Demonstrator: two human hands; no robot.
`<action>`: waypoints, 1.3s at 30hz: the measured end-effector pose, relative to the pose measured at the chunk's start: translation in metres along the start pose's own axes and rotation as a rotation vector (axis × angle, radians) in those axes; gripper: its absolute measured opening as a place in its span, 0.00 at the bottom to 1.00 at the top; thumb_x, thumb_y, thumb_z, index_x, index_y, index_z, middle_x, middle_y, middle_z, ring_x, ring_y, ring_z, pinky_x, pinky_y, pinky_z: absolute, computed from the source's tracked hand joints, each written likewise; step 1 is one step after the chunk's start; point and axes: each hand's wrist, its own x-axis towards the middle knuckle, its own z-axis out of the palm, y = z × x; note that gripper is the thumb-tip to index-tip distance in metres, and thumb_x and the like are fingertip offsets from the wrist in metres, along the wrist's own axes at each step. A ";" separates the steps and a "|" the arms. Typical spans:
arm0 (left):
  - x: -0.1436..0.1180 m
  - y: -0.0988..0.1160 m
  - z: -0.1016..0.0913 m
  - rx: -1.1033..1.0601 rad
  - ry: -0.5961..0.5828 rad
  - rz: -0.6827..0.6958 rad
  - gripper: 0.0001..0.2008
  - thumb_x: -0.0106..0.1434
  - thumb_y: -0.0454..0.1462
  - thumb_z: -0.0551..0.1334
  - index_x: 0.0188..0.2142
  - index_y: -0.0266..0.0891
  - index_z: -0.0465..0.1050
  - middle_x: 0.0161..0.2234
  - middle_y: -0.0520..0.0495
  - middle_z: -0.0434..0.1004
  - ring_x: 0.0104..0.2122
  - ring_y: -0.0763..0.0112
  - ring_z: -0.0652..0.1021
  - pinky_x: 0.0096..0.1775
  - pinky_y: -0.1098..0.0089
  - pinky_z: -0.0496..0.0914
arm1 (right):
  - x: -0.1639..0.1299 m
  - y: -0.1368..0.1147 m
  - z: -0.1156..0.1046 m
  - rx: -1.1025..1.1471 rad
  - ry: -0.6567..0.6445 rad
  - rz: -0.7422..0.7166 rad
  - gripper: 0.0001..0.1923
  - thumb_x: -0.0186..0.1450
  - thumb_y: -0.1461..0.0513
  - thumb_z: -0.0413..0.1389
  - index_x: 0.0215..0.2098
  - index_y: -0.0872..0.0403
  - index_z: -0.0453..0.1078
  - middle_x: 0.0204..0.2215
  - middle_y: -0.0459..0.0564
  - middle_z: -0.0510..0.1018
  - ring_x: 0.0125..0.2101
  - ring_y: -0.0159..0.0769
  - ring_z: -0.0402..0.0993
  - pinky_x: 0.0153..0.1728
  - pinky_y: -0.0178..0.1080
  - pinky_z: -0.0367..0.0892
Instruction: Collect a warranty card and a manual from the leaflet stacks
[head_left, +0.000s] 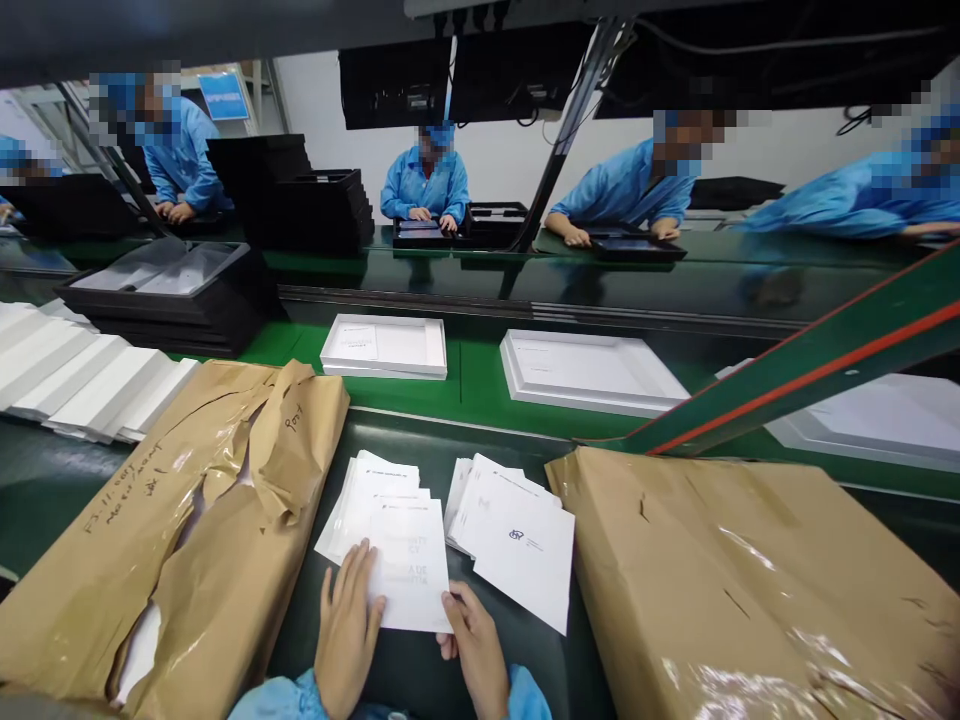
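A white printed leaflet (409,575) lies tilted over the left stack of leaflets (356,492), its near edge raised toward me. My right hand (476,640) pinches its lower right corner between thumb and fingers. My left hand (349,615) rests with fingers stretched along the leaflet's left edge, the fingertips touching paper. Just to the right sits a second, fanned stack of leaflets (521,535), the top one bearing a small dark logo. What is printed on the held leaflet is too faint to read.
Brown paper packages flank the work spot: a torn one (225,540) left, a taped one (750,570) right. Beyond, a green conveyor belt (476,375) carries white box trays (592,370). Black trays (172,300) and white boxes (90,375) stand left. Co-workers in blue (426,185) sit opposite.
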 end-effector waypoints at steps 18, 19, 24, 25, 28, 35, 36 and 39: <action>0.030 0.003 -0.029 -0.410 0.005 -0.091 0.20 0.64 0.39 0.44 0.54 0.38 0.57 0.55 0.41 0.57 0.53 0.58 0.58 0.51 0.53 0.53 | -0.021 -0.015 -0.007 0.056 0.074 -0.141 0.26 0.59 0.43 0.45 0.37 0.57 0.56 0.14 0.40 0.62 0.15 0.26 0.58 0.17 0.28 0.57; 0.030 0.007 -0.032 -0.597 -0.053 -0.121 0.20 0.64 0.41 0.44 0.54 0.37 0.56 0.53 0.41 0.60 0.52 0.59 0.62 0.50 0.57 0.57 | -0.023 -0.017 -0.006 0.046 0.043 -0.141 0.26 0.59 0.43 0.45 0.37 0.58 0.56 0.14 0.40 0.62 0.15 0.26 0.57 0.16 0.28 0.56; 0.021 0.020 -0.038 -1.144 -0.199 -0.315 0.26 0.61 0.48 0.51 0.52 0.31 0.56 0.50 0.39 0.63 0.50 0.58 0.64 0.49 0.63 0.60 | -0.029 -0.023 -0.017 -0.064 -0.049 -0.214 0.22 0.62 0.47 0.43 0.38 0.57 0.60 0.20 0.44 0.65 0.19 0.28 0.62 0.20 0.30 0.60; 0.018 0.019 -0.038 -1.165 -0.194 -0.354 0.28 0.60 0.49 0.51 0.52 0.30 0.56 0.50 0.38 0.63 0.51 0.57 0.63 0.51 0.62 0.58 | -0.028 -0.023 -0.025 -0.124 0.026 -0.268 0.20 0.62 0.48 0.44 0.38 0.57 0.61 0.22 0.46 0.66 0.23 0.30 0.64 0.23 0.31 0.62; 0.011 0.016 -0.035 -1.195 -0.199 -0.438 0.30 0.59 0.51 0.51 0.53 0.30 0.53 0.52 0.38 0.60 0.51 0.57 0.61 0.53 0.60 0.53 | -0.025 -0.016 -0.059 -0.335 0.418 -0.427 0.18 0.61 0.51 0.46 0.38 0.57 0.63 0.30 0.51 0.67 0.31 0.35 0.65 0.29 0.34 0.65; 0.009 0.019 -0.033 -1.204 -0.250 -0.494 0.37 0.55 0.55 0.53 0.53 0.28 0.52 0.52 0.35 0.60 0.51 0.54 0.61 0.53 0.58 0.53 | -0.009 0.012 -0.107 -0.340 0.661 -0.257 0.29 0.53 0.47 0.49 0.44 0.60 0.56 0.39 0.58 0.64 0.32 0.38 0.65 0.25 0.37 0.67; 0.009 0.020 -0.033 -1.198 -0.256 -0.489 0.37 0.55 0.55 0.53 0.53 0.28 0.53 0.52 0.35 0.60 0.51 0.54 0.61 0.53 0.58 0.53 | -0.007 0.015 -0.107 -0.305 0.640 -0.226 0.28 0.53 0.46 0.49 0.40 0.59 0.58 0.35 0.56 0.67 0.29 0.38 0.66 0.22 0.37 0.66; 0.008 0.023 -0.030 -1.195 -0.272 -0.468 0.35 0.55 0.55 0.53 0.52 0.29 0.54 0.52 0.36 0.60 0.52 0.56 0.61 0.54 0.60 0.52 | -0.008 0.016 -0.105 -0.286 0.641 -0.223 0.23 0.54 0.44 0.47 0.26 0.56 0.60 0.19 0.48 0.66 0.21 0.35 0.64 0.19 0.36 0.62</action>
